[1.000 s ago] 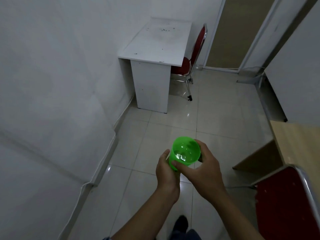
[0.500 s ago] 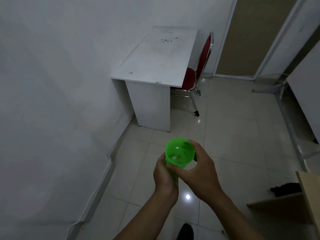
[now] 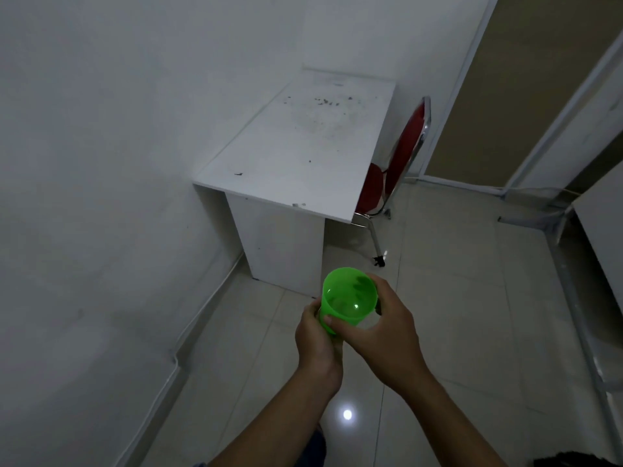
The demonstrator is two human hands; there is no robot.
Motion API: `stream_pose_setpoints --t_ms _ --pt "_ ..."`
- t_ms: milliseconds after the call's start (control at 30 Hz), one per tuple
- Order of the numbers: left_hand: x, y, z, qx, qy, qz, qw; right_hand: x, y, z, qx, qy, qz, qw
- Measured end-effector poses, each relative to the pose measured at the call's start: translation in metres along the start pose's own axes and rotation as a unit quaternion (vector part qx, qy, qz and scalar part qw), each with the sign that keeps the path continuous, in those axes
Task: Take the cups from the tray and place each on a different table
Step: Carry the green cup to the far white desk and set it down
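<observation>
Green cup (image 3: 349, 299), translucent plastic and upright with its mouth open, is being carried in mid-air above the tiled floor (image 3: 472, 315), short of the near edge of the white table (image 3: 303, 146). Left hand (image 3: 318, 342) is wrapping its lower wall while right hand (image 3: 384, 335) is clasping the side, thumb across the front. It is probably light, stiff and slightly slick, so gripping the wall below the rim is looking safest.

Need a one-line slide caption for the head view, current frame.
Both hands, left hand and right hand, hold an upright green cup in front of a white table with a red chair tucked beside it.
</observation>
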State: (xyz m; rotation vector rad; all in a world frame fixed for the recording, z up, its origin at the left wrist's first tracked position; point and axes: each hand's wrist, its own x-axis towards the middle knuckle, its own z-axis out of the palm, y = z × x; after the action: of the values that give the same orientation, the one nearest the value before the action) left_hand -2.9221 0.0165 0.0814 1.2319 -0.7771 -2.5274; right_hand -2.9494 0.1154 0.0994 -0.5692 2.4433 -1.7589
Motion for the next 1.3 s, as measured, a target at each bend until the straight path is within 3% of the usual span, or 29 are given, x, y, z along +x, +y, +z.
stream_pose_setpoints --t_ms 633,1067,1300 --pt "0.229 0.089 0.200 -0.032 0.000 -0.009 0.999 0.306 0.036 -0.002 0.007 0.006 0.003 1.000" --pt "0.357 0.103 0.344 -0.045 0.028 0.026 0.998 0.503 0.094 -0.035 0.017 -0.053 0.012 0.998" --pt "0.428 0.123 0.386 -0.034 0.015 0.020 0.999 0.587 0.118 -0.025 0.007 -0.072 0.025 0.997"
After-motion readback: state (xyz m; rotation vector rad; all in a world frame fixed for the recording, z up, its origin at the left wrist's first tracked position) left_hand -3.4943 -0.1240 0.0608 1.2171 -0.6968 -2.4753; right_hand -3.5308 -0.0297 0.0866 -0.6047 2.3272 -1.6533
